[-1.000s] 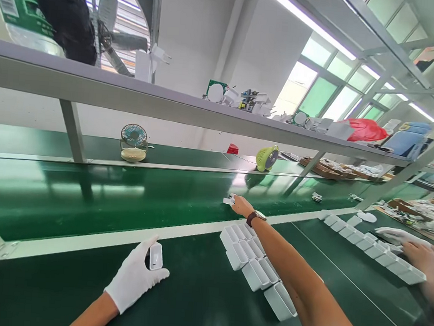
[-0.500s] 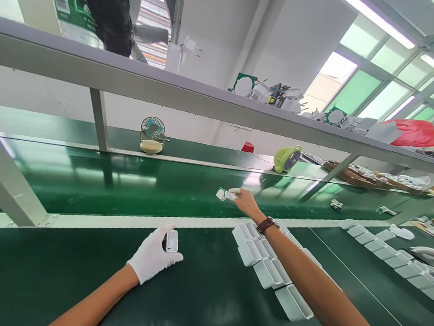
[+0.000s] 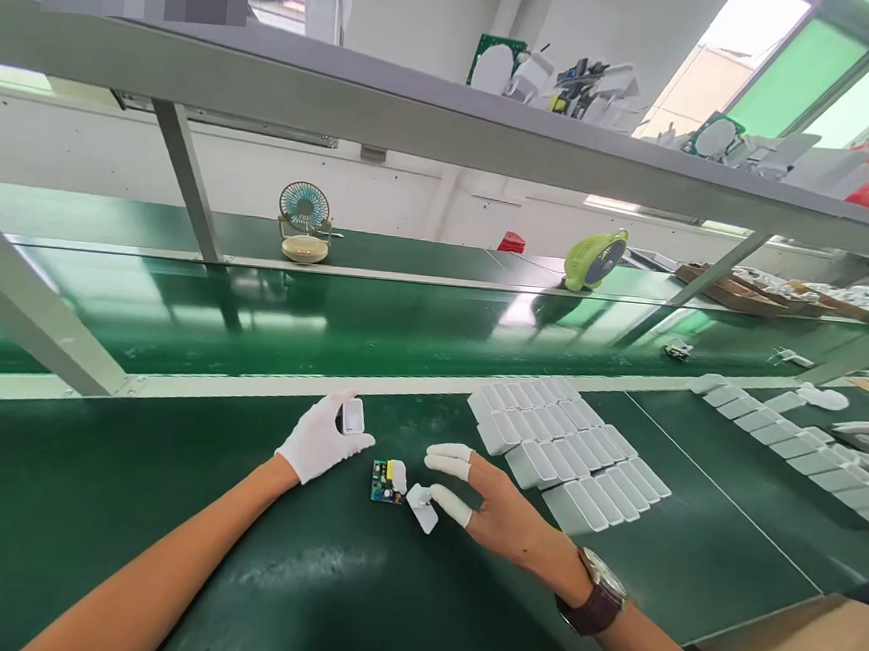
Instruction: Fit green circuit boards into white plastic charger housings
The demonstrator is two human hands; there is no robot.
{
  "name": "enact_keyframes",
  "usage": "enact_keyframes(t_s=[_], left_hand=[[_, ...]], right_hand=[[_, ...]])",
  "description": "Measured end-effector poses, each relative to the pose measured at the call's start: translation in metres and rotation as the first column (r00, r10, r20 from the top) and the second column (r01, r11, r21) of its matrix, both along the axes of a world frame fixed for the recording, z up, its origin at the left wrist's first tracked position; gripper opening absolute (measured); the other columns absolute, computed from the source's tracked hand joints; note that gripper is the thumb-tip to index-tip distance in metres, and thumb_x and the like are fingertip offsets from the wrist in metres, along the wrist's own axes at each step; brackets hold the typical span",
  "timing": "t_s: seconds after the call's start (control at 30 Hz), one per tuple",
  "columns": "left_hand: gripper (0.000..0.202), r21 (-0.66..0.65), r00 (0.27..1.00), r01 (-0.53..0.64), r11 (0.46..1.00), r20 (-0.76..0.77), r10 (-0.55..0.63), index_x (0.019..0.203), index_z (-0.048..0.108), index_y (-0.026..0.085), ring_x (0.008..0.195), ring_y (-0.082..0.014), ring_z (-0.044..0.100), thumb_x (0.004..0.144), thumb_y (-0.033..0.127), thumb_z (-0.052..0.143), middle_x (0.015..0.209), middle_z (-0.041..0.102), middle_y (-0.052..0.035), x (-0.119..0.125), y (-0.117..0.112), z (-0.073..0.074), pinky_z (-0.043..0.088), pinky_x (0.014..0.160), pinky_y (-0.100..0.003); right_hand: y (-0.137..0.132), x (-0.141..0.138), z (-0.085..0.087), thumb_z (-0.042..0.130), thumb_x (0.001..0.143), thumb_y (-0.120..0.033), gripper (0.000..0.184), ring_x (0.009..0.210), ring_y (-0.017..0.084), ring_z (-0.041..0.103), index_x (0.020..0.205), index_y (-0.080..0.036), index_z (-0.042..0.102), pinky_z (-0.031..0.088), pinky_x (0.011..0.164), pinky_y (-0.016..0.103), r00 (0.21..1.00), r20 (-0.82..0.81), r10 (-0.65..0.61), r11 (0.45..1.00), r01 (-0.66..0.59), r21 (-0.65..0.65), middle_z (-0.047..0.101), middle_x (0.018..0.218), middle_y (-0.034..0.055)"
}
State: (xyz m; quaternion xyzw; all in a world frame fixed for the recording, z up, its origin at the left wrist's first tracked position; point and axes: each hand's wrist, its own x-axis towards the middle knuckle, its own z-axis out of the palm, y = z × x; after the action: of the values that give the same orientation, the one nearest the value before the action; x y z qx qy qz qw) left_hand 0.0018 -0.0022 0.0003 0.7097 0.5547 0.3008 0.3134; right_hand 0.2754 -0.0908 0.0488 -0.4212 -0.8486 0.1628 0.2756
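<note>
My left hand (image 3: 320, 441), in a white glove, is wrapped round a small white plastic case (image 3: 353, 416) just above the dark green bench. The hand covers part of the case. To its right lies a small circuit board (image 3: 389, 481) with yellow and white parts. A white plastic piece (image 3: 422, 508) sits beside the board, at the thumb tip of my right hand (image 3: 492, 501). That hand has white finger cots on and a watch at the wrist. Its fingers are spread with nothing between them; whether the thumb touches the piece, I cannot tell.
Rows of white plastic cases (image 3: 567, 446) stand right of my right hand, and more cases (image 3: 793, 444) lie farther right. A green conveyor belt (image 3: 374, 331) runs behind the bench. A shelf (image 3: 392, 102) with loose parts crosses above. Two small fans, one green (image 3: 586, 260), stand beyond the belt.
My right hand has come back from over the belt to the bench. The board and white piece it carried now lie on the bench, let go. The left hand still holds its case.
</note>
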Motion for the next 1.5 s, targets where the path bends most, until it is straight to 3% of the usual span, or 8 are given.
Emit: enact_keyframes(t_s=[0.2, 0.37, 0.63, 0.77, 0.93, 1.13, 1.33, 1.5], left_hand=[[0.078, -0.01, 1.0, -0.004, 1.0, 0.005, 0.004, 0.14, 0.049, 0.022, 0.127, -0.0308, 0.059, 0.069, 0.038, 0.079, 0.137, 0.062, -0.01, -0.001, -0.001, 0.0, 0.046, 0.109, -0.044], [0.075, -0.047, 1.0, -0.001, 0.999, 0.025, 0.002, 0.137, 0.051, 0.021, 0.115, -0.0279, 0.066, 0.068, 0.033, 0.078, 0.129, 0.066, -0.0087, -0.016, -0.011, 0.0, 0.051, 0.103, -0.042], [0.064, -0.036, 0.998, -0.034, 0.999, 0.056, 0.036, 0.124, 0.058, 0.025, 0.112, -0.0267, 0.065, 0.064, 0.026, 0.079, 0.121, 0.067, -0.0038, -0.031, -0.032, -0.002, 0.052, 0.101, -0.043], [0.062, 0.038, 0.992, -0.062, 0.997, 0.116, 0.057, 0.121, 0.058, 0.025, 0.112, -0.0259, 0.064, 0.063, 0.02, 0.079, 0.12, 0.065, -0.0041, -0.031, -0.036, -0.005, 0.052, 0.101, -0.043], [0.066, 0.11, 0.986, 0.005, 0.994, 0.164, -0.023, 0.126, 0.056, 0.026, 0.112, -0.0248, 0.064, 0.064, 0.015, 0.077, 0.123, 0.063, -0.0051, -0.03, -0.042, -0.01, 0.054, 0.101, -0.041], [0.068, 0.132, 0.992, -0.05, 0.99, 0.122, 0.034, 0.128, 0.054, 0.024, 0.117, -0.0271, 0.063, 0.065, 0.019, 0.081, 0.126, 0.063, -0.0079, -0.028, -0.044, -0.018, 0.054, 0.102, -0.042], [0.066, 0.31, 0.997, 0.031, 0.95, 0.052, -0.05, 0.131, 0.053, 0.025, 0.117, -0.0278, 0.062, 0.071, 0.024, 0.08, 0.126, 0.061, -0.0105, -0.029, -0.048, -0.026, 0.054, 0.101, -0.044], [0.068, 0.422, 0.994, 0.094, 0.902, 0.016, -0.111, 0.134, 0.048, 0.027, 0.115, -0.0266, 0.062, 0.074, 0.02, 0.078, 0.127, 0.059, -0.0107, -0.029, -0.048, -0.029, 0.056, 0.098, -0.044]], right_hand=[[0.0, -0.016, -0.025, 0.075, 0.085, -0.04, 0.069, 0.13, 0.034, 0.055, 0.144, -0.017, 0.047, 0.049, 0.107, 0.053, 0.982, 0.187, -0.023, 1.0, 0.025, -0.01, 0.057, 0.141, 0.018], [0.007, -0.028, -0.041, 0.068, 0.084, -0.021, 0.05, 0.111, 0.031, 0.064, 0.132, -0.016, 0.057, 0.055, 0.095, 0.047, 0.987, 0.157, -0.011, 0.999, 0.019, -0.049, 0.069, 0.113, 0.0125], [0.036, -0.051, -0.001, 0.057, 0.084, -0.018, 0.045, 0.095, 0.022, 0.068, 0.128, -0.024, 0.056, 0.062, 0.077, 0.035, 0.953, -0.294, -0.068, 0.995, 0.044, -0.087, 0.064, 0.113, 0.0089], [0.046, -0.069, 0.0, 0.057, 0.084, -0.016, 0.047, 0.093, 0.021, 0.069, 0.131, -0.027, 0.056, 0.064, 0.075, 0.035, 0.93, -0.367, -0.026, 0.998, 0.002, -0.065, 0.061, 0.125, 0.0108], [0.039, -0.073, -0.017, 0.057, 0.088, -0.017, 0.051, 0.097, 0.022, 0.07, 0.138, -0.026, 0.049, 0.064, 0.083, 0.036, 0.955, -0.296, -0.019, 1.0, 0.026, 0.018, 0.063, 0.123, 0.0106], [0.026, -0.071, -0.028, 0.055, 0.093, -0.017, 0.06, 0.087, 0.021, 0.071, 0.148, -0.031, 0.037, 0.062, 0.088, 0.041, 0.992, -0.124, 0.034, 0.969, -0.003, 0.246, 0.059, 0.138, 0.0119], [0.023, -0.074, -0.028, 0.054, 0.094, -0.018, 0.065, 0.116, 0.028, 0.065, 0.155, -0.027, 0.031, 0.059, 0.097, 0.046, 0.998, -0.039, 0.044, 0.972, -0.034, 0.232, 0.062, 0.134, 0.0129], [0.023, -0.074, -0.028, 0.055, 0.094, -0.019, 0.065, 0.116, 0.029, 0.065, 0.155, -0.022, 0.032, 0.06, 0.094, 0.045, 0.999, 0.009, 0.034, 0.97, -0.035, 0.239, 0.066, 0.128, 0.0141]])
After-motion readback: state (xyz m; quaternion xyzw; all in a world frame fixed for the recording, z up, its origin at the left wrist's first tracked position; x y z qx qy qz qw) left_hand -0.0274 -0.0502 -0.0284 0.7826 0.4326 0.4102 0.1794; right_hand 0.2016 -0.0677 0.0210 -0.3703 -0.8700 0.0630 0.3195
